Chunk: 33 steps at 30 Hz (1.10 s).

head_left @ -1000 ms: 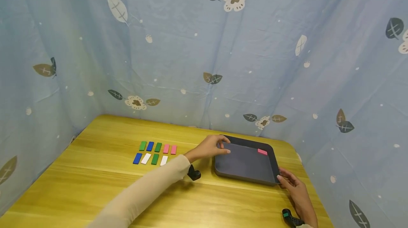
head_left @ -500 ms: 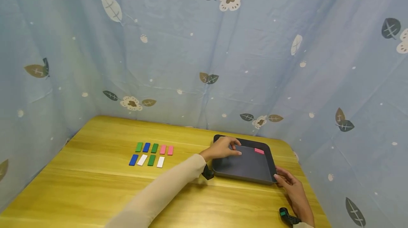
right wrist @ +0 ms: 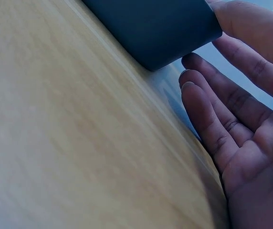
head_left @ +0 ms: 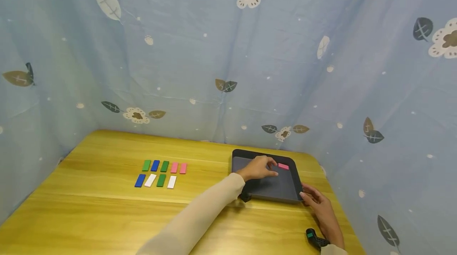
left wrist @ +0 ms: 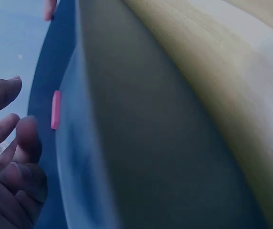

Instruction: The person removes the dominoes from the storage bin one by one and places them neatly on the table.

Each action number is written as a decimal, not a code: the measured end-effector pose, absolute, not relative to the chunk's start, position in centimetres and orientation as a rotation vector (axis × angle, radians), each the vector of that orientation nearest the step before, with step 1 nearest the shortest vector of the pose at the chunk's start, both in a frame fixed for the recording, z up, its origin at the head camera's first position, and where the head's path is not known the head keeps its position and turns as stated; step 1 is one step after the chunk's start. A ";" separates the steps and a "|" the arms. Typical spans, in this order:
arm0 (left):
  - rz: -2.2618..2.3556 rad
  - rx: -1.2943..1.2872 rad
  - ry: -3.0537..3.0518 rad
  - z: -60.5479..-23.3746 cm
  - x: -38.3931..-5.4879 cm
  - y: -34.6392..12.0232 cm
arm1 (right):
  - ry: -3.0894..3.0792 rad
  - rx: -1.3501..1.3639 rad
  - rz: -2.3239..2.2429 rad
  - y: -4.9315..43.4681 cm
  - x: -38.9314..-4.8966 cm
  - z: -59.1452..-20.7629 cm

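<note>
A dark grey tray [head_left: 271, 196] with raised walls rests on the right part of the table. One pink rectangular block [head_left: 283, 166] lies inside it, near the far right corner; the left wrist view also has this pink block [left wrist: 56, 109]. My left hand [head_left: 259, 168] is over the tray, just left of the block, thumb and fingers apart and holding nothing. At the tray's near right corner, my right hand [head_left: 323, 211] grips the edge. Its thumb [right wrist: 251, 21] is on the rim, with the other fingers on the outer side; their exact contact is partly hidden.
Left of the tray, two rows of small rectangular blocks lie flat on the wooden table [head_left: 107, 211]: green [head_left: 161, 180], blue [head_left: 140, 180], white [head_left: 171, 182] and pink [head_left: 183, 168]. A blue patterned curtain [head_left: 189, 56] stands behind the table and along both sides.
My left hand has moved right, from the tray's left edge to over its middle, closer to the pink block. The right hand keeps its place at the corner. The head view has shifted slightly.
</note>
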State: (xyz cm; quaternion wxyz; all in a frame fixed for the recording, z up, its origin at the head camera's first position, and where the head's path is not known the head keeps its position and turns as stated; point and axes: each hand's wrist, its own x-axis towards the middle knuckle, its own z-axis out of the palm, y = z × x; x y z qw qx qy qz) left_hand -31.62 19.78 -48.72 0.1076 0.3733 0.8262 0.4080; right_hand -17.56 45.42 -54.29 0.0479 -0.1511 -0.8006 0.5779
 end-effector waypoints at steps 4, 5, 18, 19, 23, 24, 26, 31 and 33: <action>1.217 1.027 2.390 -49.1 -31.3 20.7 | -2.430 -0.455 1.770 45.3 -17.4 -54.5; 1.219 1.016 2.386 -49.2 -31.2 21.0 | -2.427 -0.455 1.770 45.3 -17.4 -54.6; 0.965 1.070 2.517 -50.5 -31.4 23.7 | -2.387 -0.410 1.784 45.6 -17.5 -54.9; 0.959 1.068 2.518 -50.5 -31.4 23.8 | -2.383 -0.411 1.785 45.6 -17.6 -54.9; 0.893 1.058 2.549 -50.7 -31.6 24.2 | -2.370 -0.414 1.802 45.5 -17.6 -54.9; 0.865 1.052 2.560 -50.7 -31.6 24.3 | -2.371 -0.410 1.803 45.5 -17.6 -54.9; 0.811 1.041 2.583 -50.7 -31.7 24.5 | -2.374 -0.396 1.805 45.4 -17.6 -54.9; 0.707 1.045 2.596 -50.6 -31.8 25.1 | -2.377 -0.369 1.792 45.5 -17.7 -54.9; 0.718 1.067 2.589 -50.5 -31.8 25.3 | -2.376 -0.374 1.790 45.6 -17.7 -54.9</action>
